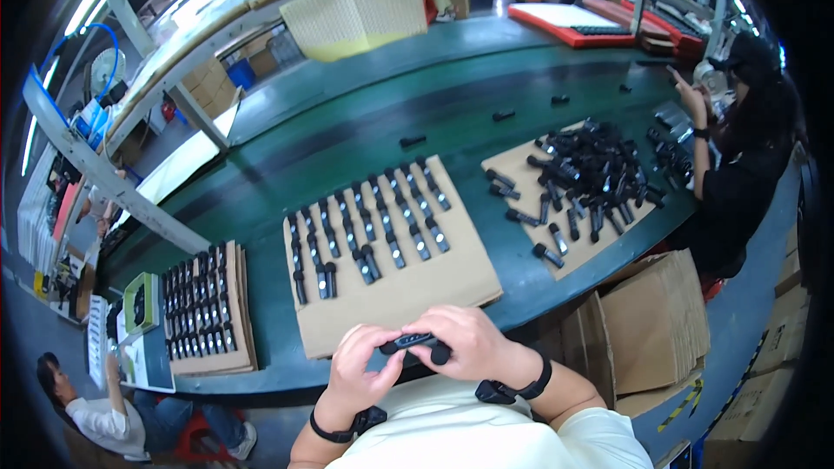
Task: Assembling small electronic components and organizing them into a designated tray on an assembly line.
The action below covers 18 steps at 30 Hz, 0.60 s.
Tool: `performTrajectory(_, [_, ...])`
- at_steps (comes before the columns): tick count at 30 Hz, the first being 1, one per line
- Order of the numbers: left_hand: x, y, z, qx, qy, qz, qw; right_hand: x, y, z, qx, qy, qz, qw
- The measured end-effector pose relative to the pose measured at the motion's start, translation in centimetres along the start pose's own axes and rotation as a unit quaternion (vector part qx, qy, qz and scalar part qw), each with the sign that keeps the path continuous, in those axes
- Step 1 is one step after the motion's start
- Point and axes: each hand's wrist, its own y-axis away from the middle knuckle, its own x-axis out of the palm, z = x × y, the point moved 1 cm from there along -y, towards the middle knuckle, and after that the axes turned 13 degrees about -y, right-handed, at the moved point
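In front of my chest, both hands hold a small black stick-like device [410, 341] with a thick rounded end; its exact kind cannot be made out. My left hand [358, 366] pinches one end between thumb and fingers. The round end sits by my right hand [469, 344], whose fingers are closed on the device too. Just beyond my hands lies a cardboard sheet [391, 317] bearing rows of similar black devices [367, 213], with silvery spots on their bodies. To its right, a jumbled heap of such devices [591, 165] covers another cardboard sheet [508, 161].
Stacked cardboard at left carries tight rows of devices [198, 300]. Single devices [413, 141] lie on the green conveyor belt [347, 113] behind. A co-worker [747, 139] stands at right; another person [100, 412] sits at lower left. Cardboard boxes [651, 330] stand by my right side.
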Motion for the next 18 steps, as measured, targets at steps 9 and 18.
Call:
performTrajectory(9, [-0.9,0.9,0.0,0.035,-0.005,-0.026,0.999,0.8,-0.1,1.0,-0.022,0.015,0.019,0.999])
performTrajectory(18, [-2.0,1.6,0.4,0.025,-0.005,-0.049,0.998,1.9,-1.0,1.1,-0.036,0.004,0.035,0.999])
